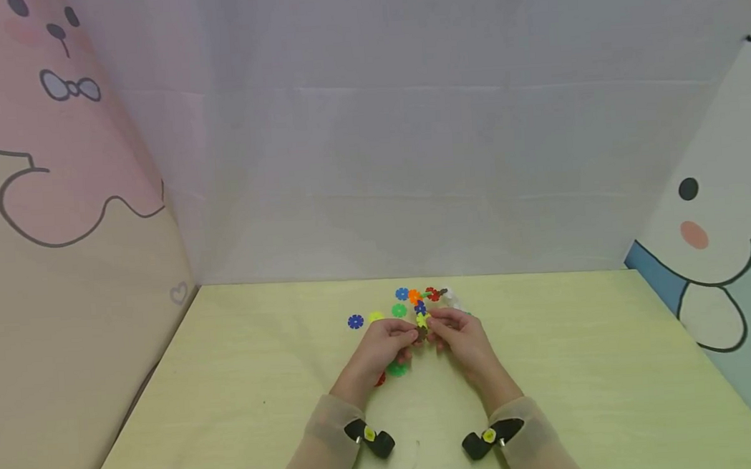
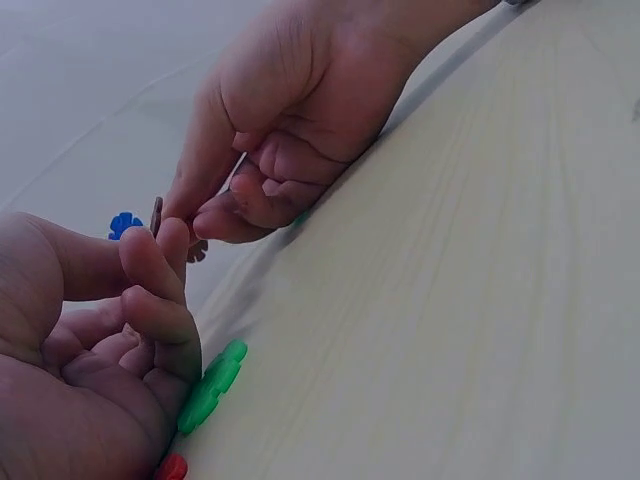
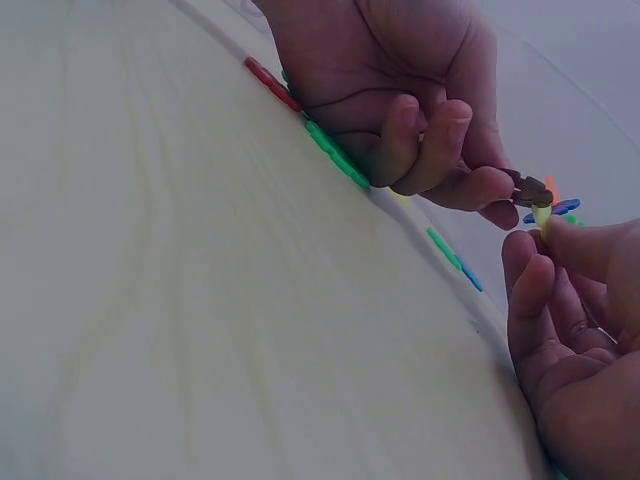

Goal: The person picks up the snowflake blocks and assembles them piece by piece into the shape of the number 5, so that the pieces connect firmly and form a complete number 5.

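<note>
Between thumb and fingers, my left hand (image 1: 381,347) pinches a brown snowflake disc (image 3: 533,190). My right hand (image 1: 464,338) pinches a yellow snowflake disc (image 1: 422,320) close against the brown one; whether their slots are joined is hard to see. Beyond the yellow disc, a dark blue disc (image 1: 420,307) and an orange disc (image 1: 414,297) run in a line away from the hands. A red disc (image 1: 433,294) and a white disc (image 1: 450,296) follow to the right. Some links of this row are too small to make out.
Loose discs lie on the table (image 1: 243,386): dark blue (image 1: 356,322), yellow (image 1: 376,316), green (image 1: 399,310) and lighter blue (image 1: 402,294) behind the left hand. Another green disc (image 2: 213,387) and a red disc (image 2: 172,467) lie beside that hand. A pale wall (image 1: 411,189) stands behind.
</note>
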### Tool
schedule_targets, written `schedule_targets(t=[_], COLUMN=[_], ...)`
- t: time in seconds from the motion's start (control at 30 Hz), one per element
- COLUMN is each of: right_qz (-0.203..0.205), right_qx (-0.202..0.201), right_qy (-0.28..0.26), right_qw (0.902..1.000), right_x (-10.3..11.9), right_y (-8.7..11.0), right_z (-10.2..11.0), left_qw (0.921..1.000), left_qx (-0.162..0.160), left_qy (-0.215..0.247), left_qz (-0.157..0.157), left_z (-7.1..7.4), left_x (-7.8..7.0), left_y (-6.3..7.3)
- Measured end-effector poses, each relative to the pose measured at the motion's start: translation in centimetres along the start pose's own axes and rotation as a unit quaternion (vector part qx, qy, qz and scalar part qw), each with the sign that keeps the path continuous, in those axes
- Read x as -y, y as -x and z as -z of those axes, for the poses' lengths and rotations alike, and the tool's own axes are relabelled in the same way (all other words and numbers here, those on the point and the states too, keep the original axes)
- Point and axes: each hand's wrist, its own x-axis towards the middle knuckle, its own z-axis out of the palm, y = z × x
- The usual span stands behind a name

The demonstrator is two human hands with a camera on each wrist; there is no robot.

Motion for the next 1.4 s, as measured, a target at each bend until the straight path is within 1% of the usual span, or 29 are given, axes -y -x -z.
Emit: schedule_targets(t=[0.27,0.43,0.57,0.83,0.97,1.13,1.27,1.4], right_qz=[0.010,0.008,0.010,0.023,0.032,0.039,0.041,0.036], right_qx=[0.006,0.005,0.008,0.015,0.026,0.033,0.041,0.044], right_qy=[0.017,0.028,0.028,0.020,0.006,0.002,-0.003,-0.003], right_qw=[0.9998,0.9996,0.9995,0.9994,0.9991,0.9987,0.9983,0.9984], right_x=[0.28,0.22,0.23,0.11,0.04,-0.10,-0.10,-0.03], right_y=[0.25,0.25,0.22,0.23,0.31,0.24,0.27,0.34], right_z=[0.03,0.12,0.22,0.06,-0.09,-0.18,-0.18,-0.23], left_qw=[0.9998,0.9996,0.9996,0.9994,0.9992,0.9988,0.9983,0.9978], left_qx=[0.001,0.004,0.003,0.003,0.005,0.011,0.016,0.013], left_qy=[0.020,0.027,0.028,0.031,0.036,0.041,0.049,0.056], left_qz=[0.004,-0.005,-0.007,0.014,0.018,0.023,0.027,0.034], left_z=[-0.06,-0.12,-0.13,0.00,0.12,0.32,0.48,0.53], left_x=[-0.19,-0.04,0.07,-0.04,-0.11,-0.11,-0.09,-0.05], left_y=[0.03,-0.06,-0.17,-0.06,0.02,0.10,0.14,0.08])
